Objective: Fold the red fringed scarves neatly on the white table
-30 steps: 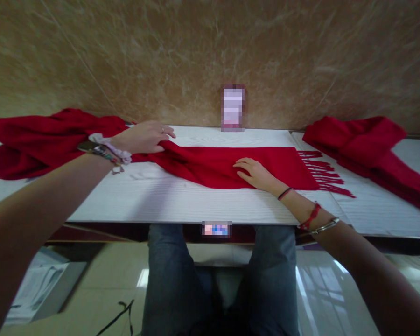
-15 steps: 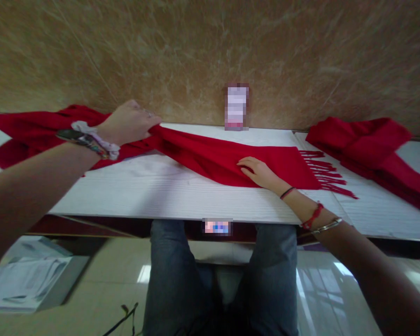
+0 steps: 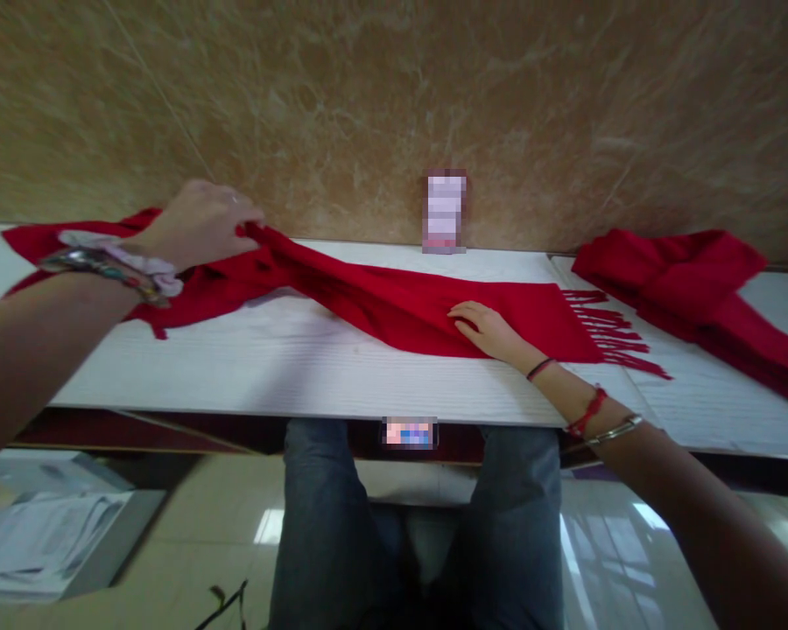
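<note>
Below the front edge of the white wood-grain tabletop [image 3: 341, 385], papers [image 3: 45, 538] lay in a box [image 3: 130, 529]; any writing was too small to read. The small panel [image 3: 409, 433] at that edge was pixelated, its brand illegible. On the tabletop, the fringed red scarf [image 3: 394, 306] ran lengthwise, flat near its right end, bunched toward the left. The right hand [image 3: 489, 331] rested palm down on the cloth, fingers extended, without a grasp. The left hand [image 3: 200, 223] pinched a raised edge. The fabric appeared light, soft and robust, liable to crease and slide; its long edges seemed the preferred hold, not the loose fringe [image 3: 614, 332]. Toward the tabletop's right end lay a folded red cloth [image 3: 676, 280]. At the tabletop's back edge, a phone-shaped rectangle [image 3: 445, 210] was pixelated and unreadable.
</note>
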A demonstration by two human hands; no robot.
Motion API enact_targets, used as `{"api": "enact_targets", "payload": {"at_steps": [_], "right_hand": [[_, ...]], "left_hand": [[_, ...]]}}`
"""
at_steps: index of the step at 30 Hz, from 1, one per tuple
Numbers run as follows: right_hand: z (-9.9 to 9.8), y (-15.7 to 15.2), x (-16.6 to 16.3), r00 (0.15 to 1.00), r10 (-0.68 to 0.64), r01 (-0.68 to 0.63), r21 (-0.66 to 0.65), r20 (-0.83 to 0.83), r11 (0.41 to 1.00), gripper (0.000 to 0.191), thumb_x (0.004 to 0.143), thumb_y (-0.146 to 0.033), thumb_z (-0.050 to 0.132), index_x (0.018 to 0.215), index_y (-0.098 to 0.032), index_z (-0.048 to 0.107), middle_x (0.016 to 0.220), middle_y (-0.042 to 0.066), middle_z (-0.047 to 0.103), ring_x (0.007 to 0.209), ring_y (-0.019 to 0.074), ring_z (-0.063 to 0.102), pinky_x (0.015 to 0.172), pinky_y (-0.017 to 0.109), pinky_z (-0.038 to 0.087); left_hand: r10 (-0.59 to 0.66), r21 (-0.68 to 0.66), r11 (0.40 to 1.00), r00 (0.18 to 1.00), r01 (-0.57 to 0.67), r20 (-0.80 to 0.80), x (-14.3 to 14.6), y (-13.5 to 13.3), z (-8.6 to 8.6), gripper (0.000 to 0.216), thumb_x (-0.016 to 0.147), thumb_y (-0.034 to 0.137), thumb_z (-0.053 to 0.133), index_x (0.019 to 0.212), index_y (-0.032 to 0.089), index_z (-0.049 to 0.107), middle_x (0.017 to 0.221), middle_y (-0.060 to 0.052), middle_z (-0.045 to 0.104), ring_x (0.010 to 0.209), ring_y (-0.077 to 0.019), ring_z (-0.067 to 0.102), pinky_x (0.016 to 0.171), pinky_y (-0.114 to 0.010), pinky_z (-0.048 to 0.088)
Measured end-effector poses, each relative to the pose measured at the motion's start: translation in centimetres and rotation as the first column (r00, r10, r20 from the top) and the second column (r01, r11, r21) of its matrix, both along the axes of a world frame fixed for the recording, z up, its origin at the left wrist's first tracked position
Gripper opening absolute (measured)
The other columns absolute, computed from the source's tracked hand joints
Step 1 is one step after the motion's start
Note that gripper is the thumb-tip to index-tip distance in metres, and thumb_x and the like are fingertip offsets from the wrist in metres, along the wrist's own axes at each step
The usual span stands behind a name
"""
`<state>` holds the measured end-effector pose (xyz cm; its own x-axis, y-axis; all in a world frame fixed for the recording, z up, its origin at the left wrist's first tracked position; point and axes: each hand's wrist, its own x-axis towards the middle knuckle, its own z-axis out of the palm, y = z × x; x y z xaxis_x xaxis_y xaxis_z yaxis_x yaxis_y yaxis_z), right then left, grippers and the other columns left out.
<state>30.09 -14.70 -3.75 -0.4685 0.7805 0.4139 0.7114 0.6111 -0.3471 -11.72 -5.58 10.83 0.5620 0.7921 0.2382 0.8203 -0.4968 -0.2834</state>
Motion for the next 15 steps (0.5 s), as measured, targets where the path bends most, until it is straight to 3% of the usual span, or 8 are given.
{"api": "enact_targets", "payload": {"at_steps": [2, 4, 6, 8, 11, 15], "right_hand": [[0.0, 0.0, 0.0, 1.000, 0.002, -0.002, 0.004, 0.005, 1.000, 0.026, 0.086, -0.018, 0.046, 0.103, -0.017, 0.064, 0.109, 0.011, 0.064, 0.105, 0.0225, 0.058, 0.097, 0.043, 0.044], [0.0, 0.0, 0.1, 1.000, 0.005, -0.005, 0.005, 0.010, 1.000, 0.026, 0.085, -0.017, 0.047, 0.104, -0.017, 0.064, 0.109, 0.010, 0.064, 0.106, 0.0226, 0.057, 0.097, 0.044, 0.044], [-0.1, 0.0, 0.1, 1.000, 0.007, -0.007, 0.000, 0.009, 1.000, 0.026, 0.084, -0.017, 0.047, 0.104, -0.017, 0.064, 0.109, 0.010, 0.064, 0.106, 0.0228, 0.057, 0.096, 0.044, 0.044], [-0.1, 0.0, 0.1, 1.000, 0.009, -0.009, -0.003, 0.004, 1.000, 0.026, 0.084, -0.017, 0.047, 0.104, -0.017, 0.064, 0.109, 0.010, 0.064, 0.105, 0.0230, 0.057, 0.096, 0.044, 0.044], [-0.1, -0.1, 0.1, 1.000, 0.005, -0.005, 0.000, -0.008, 1.000, 0.026, 0.084, -0.016, 0.047, 0.103, -0.016, 0.065, 0.108, 0.012, 0.064, 0.105, 0.0238, 0.058, 0.096, 0.045, 0.044], [-0.1, -0.1, 0.0, 1.000, 0.006, -0.006, -0.001, -0.015, 1.000, 0.026, 0.084, -0.017, 0.047, 0.102, -0.016, 0.065, 0.108, 0.012, 0.064, 0.104, 0.0238, 0.058, 0.095, 0.045, 0.045]], "left_hand": [[-0.029, -0.002, 1.000, 0.998, 0.029, 0.061, 0.7, -0.3, 0.4, 0.036, 0.084, 0.036, 0.042, 0.096, 0.007, 0.060, 0.123, -0.007, 0.055, 0.115, -0.0205, 0.046, 0.098, -0.037, 0.032], [-0.057, -0.179, 0.982, 0.997, 0.066, 0.054, 1.7, -1.1, -0.3, 0.033, 0.082, 0.034, 0.048, 0.099, 0.010, 0.060, 0.115, -0.006, 0.061, 0.102, -0.0164, 0.053, 0.090, -0.028, 0.039], [-0.104, -0.411, 0.909, 0.994, 0.076, -0.045, 2.6, -2.1, -1.8, 0.028, 0.080, 0.027, 0.050, 0.102, 0.013, 0.060, 0.102, -0.004, 0.067, 0.087, -0.0137, 0.058, 0.081, -0.023, 0.042], [-0.204, -0.532, 0.837, 0.975, 0.126, -0.090, 3.1, -2.9, -3.5, 0.033, 0.080, 0.014, 0.046, 0.111, 0.017, 0.058, 0.110, -0.002, 0.065, 0.092, -0.0118, 0.058, 0.083, -0.021, 0.041], [-0.298, -0.437, 0.879, 0.934, 0.188, -0.196, 2.8, -3.0, -5.2, 0.047, 0.078, 0.004, 0.040, 0.120, 0.019, 0.055, 0.123, -0.004, 0.059, 0.110, -0.0125, 0.051, 0.096, -0.025, 0.034], [-0.169, -0.203, 0.974, 0.924, 0.102, -0.344, 1.7, -1.7, -4.4, 0.035, 0.083, 0.012, 0.039, 0.109, 0.018, 0.062, 0.115, -0.007, 0.063, 0.112, -0.0192, 0.051, 0.099, -0.034, 0.031]]}}
